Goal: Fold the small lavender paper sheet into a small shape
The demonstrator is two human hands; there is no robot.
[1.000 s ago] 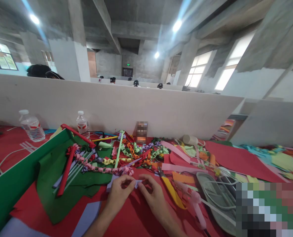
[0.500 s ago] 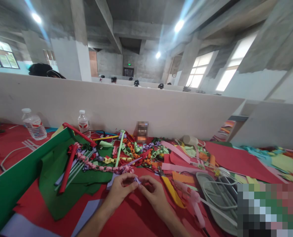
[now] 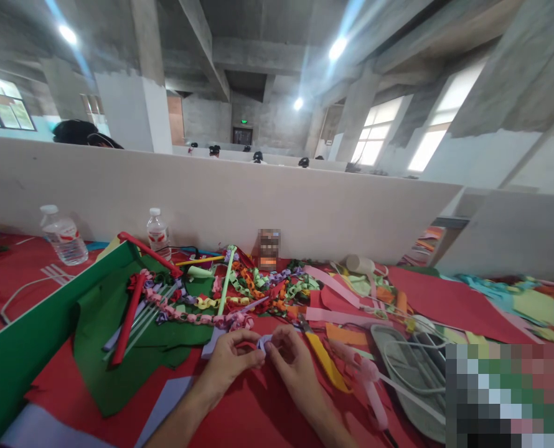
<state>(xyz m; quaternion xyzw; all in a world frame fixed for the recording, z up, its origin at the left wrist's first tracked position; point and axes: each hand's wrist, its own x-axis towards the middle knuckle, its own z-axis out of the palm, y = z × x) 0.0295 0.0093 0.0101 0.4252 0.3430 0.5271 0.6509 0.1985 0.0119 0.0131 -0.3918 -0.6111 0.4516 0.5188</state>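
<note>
Between my two hands is a small curled strip of purple paper (image 3: pixel 264 341). My left hand (image 3: pixel 230 364) pinches its left side with thumb and fingers, and my right hand (image 3: pixel 295 364) pinches the right side. Both are held over the red table covering, their fingertips close together. Just beyond them lies a pink paper chain (image 3: pixel 197 318). A yellow utility knife (image 3: pixel 326 364) rests to the right of my right hand, with a pink hot glue gun (image 3: pixel 368 373) beside it. Purple paper sheets (image 3: pixel 167 404) lie near my left forearm.
Colourful paper chains (image 3: pixel 258 280) pile up ahead. Green board (image 3: pixel 57 317), green paper (image 3: pixel 118 348) and red paper rolls (image 3: pixel 130 320) are at the left. Two water bottles (image 3: pixel 159 233) stand before a pale partition (image 3: pixel 211 199). A grey tray (image 3: pixel 401 398) sits at the right.
The purple strip now shows wider and more rounded between my fingertips. My right hand has shifted slightly, its fingers raised a little; my left hand stays nearly in place.
</note>
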